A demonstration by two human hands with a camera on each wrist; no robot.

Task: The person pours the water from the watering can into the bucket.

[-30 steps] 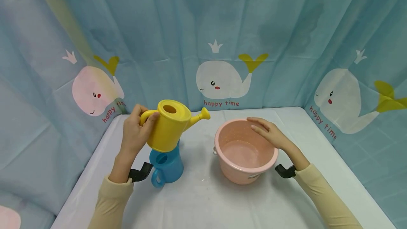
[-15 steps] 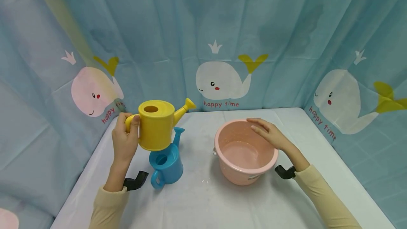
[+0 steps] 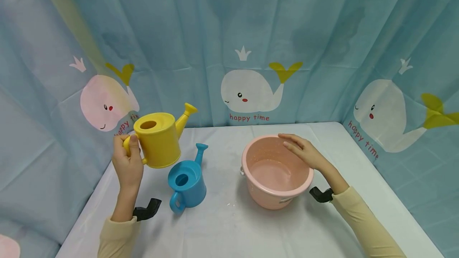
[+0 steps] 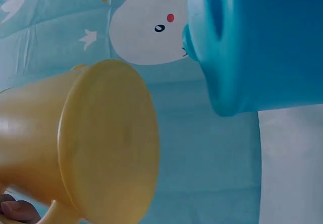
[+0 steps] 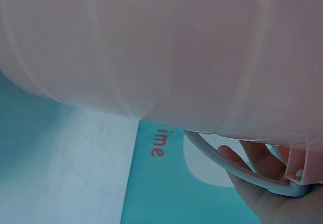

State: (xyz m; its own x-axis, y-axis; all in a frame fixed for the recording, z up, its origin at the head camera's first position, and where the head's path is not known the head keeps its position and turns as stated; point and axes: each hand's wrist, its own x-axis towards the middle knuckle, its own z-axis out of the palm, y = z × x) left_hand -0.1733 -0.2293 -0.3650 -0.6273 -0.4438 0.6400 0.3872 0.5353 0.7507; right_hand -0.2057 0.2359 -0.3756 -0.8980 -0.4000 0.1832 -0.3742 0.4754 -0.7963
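Observation:
My left hand grips the handle of a yellow watering can, held in the air above the table's left side with its spout pointing up and back. The can's base fills the left wrist view. A blue watering can stands on the white table just right of the yellow one, also seen close up. My right hand rests with straight fingers on the far right rim of a pink bucket. The bucket's wall and its white wire handle show in the right wrist view.
A blue curtain with white whales and "happy time" lettering closes in the table at the back and both sides. A few water drops lie on the table between the blue can and the bucket.
My left hand has carried the yellow watering can leftwards and tipped it back upright, away from above the blue can. The right hand and the bucket have stayed put.

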